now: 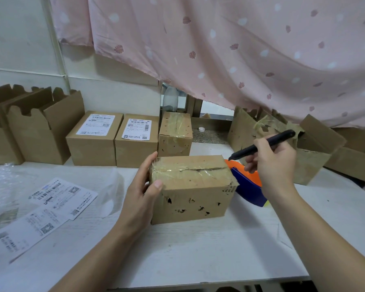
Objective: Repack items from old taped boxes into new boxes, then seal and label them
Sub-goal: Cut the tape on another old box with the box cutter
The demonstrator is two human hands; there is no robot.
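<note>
Bare left forearm (97,249), bare right forearm (325,239)

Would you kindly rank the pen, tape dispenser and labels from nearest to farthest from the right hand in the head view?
1. Pen: gripped in the right hand.
2. Tape dispenser: just below it.
3. Labels: far left on the table.

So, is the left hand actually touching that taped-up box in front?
Touching. The head view shows the left hand gripping the taped box at its left end: thumb on the near top edge, fingers over the far edge.
</note>
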